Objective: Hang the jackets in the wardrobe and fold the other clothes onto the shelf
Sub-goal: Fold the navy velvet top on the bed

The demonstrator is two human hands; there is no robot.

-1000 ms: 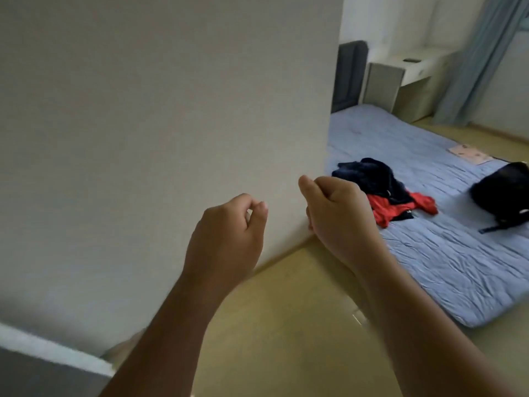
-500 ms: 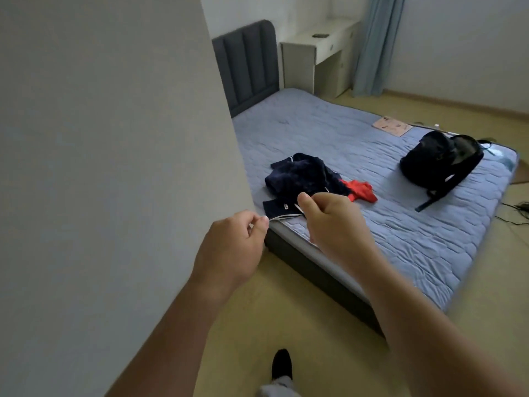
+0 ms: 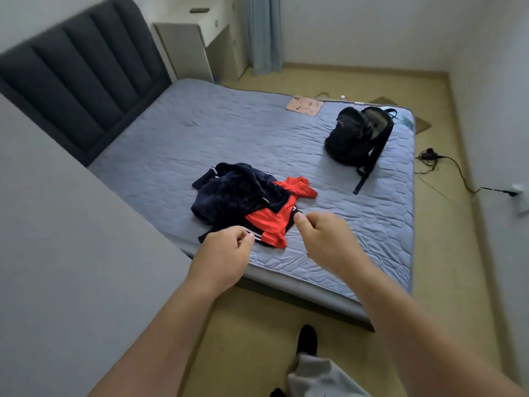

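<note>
A crumpled navy jacket (image 3: pixel 234 193) lies near the front of the blue quilted bed (image 3: pixel 300 144). A red garment (image 3: pixel 269 222) lies partly under it, on a dark piece with white stripes (image 3: pixel 254 234). My left hand (image 3: pixel 223 253) is raised in front of the striped piece, its fingers curled, thumb against forefinger, holding nothing. My right hand (image 3: pixel 323 236) is raised just right of the red garment, its fingers also curled and empty. I cannot tell whether either hand touches the clothes.
A white panel (image 3: pixel 71 253) fills the left side. A black backpack (image 3: pixel 355 136) and a pink sheet (image 3: pixel 305 105) lie on the far part of the bed. Behind are a dark headboard (image 3: pixel 74 70), a desk (image 3: pixel 197 44) and a curtain. A cable (image 3: pixel 446 167) runs across the floor on the right.
The view has swung off the white panel toward the bed, and the clothes pile is closer and more central. Both hands stay raised and curled, now spread a little further apart.
</note>
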